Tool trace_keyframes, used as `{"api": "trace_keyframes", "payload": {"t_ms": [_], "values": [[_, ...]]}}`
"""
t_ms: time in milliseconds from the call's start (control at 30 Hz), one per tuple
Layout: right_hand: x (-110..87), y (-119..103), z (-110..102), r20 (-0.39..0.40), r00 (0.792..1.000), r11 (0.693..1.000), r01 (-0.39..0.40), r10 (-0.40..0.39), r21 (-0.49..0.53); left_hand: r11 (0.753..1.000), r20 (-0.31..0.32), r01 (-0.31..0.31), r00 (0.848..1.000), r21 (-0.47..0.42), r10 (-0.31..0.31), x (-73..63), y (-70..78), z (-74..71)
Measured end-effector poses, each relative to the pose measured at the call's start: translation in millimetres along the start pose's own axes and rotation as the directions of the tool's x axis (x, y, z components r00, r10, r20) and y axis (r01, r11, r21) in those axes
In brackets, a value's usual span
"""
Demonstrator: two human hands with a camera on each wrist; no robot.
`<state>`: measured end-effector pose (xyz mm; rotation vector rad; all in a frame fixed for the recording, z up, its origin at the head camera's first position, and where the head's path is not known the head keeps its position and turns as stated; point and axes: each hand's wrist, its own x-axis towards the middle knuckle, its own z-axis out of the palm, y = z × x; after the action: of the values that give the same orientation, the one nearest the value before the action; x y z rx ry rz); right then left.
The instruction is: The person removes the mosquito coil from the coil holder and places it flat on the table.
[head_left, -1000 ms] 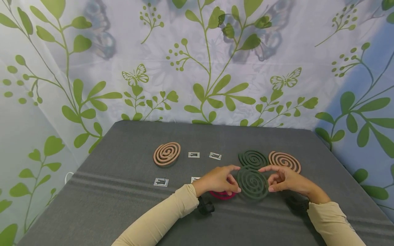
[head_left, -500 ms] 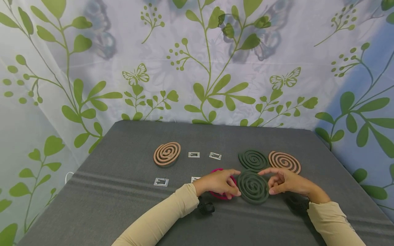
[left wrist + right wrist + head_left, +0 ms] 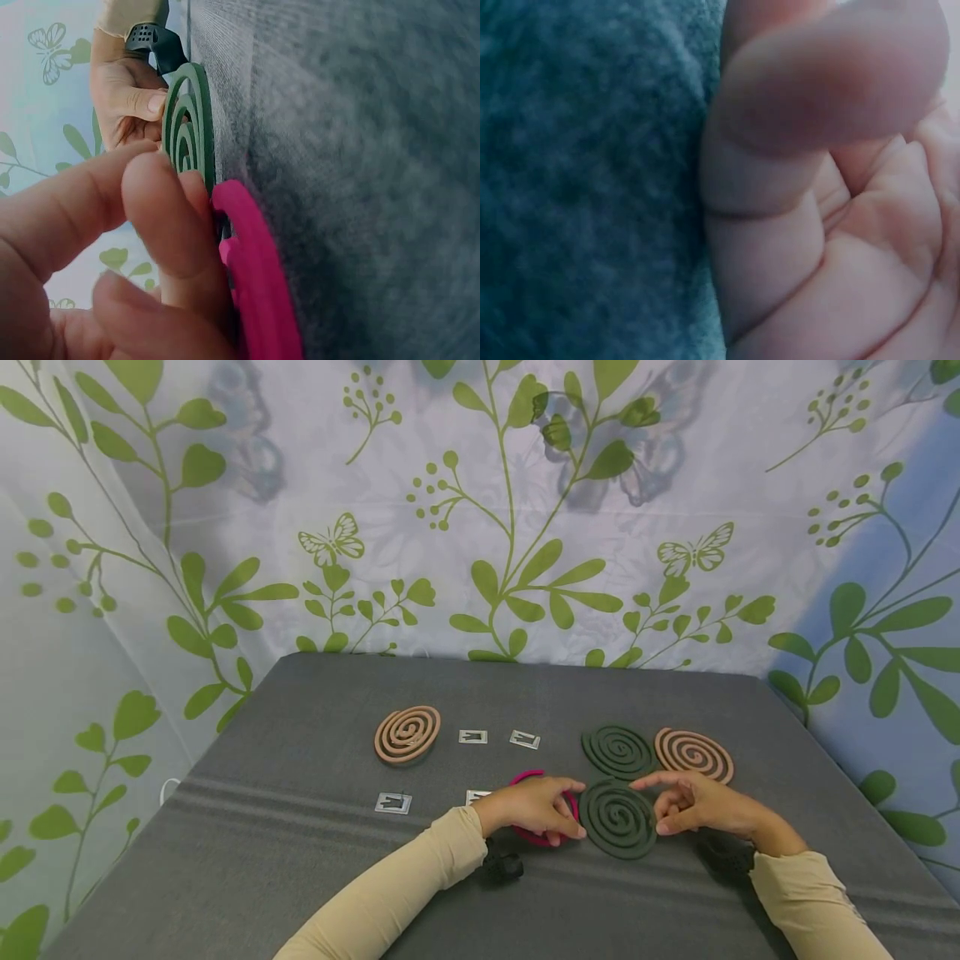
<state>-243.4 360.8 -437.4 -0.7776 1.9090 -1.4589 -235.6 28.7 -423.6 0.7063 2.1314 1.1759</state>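
A dark green mosquito coil [image 3: 617, 818] lies flat on the grey cloth between the two hands. My left hand [image 3: 528, 803] has its thumb and index fingertips at the coil's left edge, the fingers relaxed. Across from it, my right hand [image 3: 697, 802] keeps its index finger and thumb by the right edge, other fingers loosely bent. Neither hand visibly pinches the coil. Under the left hand sits a pink mosquito coil [image 3: 531, 774], partly hidden; the left wrist view shows its pink rim [image 3: 259, 277] beside the fingers. Only cloth and fingers appear in the right wrist view.
Another green coil [image 3: 617, 752] and a tan coil [image 3: 693, 754] lie just behind. A second tan coil [image 3: 407, 735] is at left. Several small metal stands, including one stand [image 3: 393, 802], are spread around. A patterned curtain [image 3: 480, 510] hangs behind the table [image 3: 247, 860].
The green coil has gone down from between the fingers onto the cloth. Both hands have dropped slightly and now stay at its edges, no longer holding it. More of the pink coil shows.
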Motion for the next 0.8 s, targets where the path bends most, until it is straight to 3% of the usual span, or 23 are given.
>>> {"api": "trace_keyframes", "payload": {"t_ms": [400, 633, 800], "values": [[-2.6, -9, 1, -0.091, 0.986, 0.983, -0.148, 0.138, -0.106, 1.0, 0.017, -0.01, 1.0, -0.025, 0.01, -0.6, -1.4, -2.3], [-2.6, -12, 3, -0.165, 0.966, 0.966, -0.221, 0.198, -0.136, 0.999, 0.067, -0.034, 0.997, -0.036, 0.037, -3.7, 1.0, -9.0], [-2.2, -15, 2, -0.161, 0.965, 0.963, -0.228, 0.205, -0.145, 0.996, 0.131, -0.064, 0.989, -0.058, 0.071, -4.5, 2.2, -14.6]]}}
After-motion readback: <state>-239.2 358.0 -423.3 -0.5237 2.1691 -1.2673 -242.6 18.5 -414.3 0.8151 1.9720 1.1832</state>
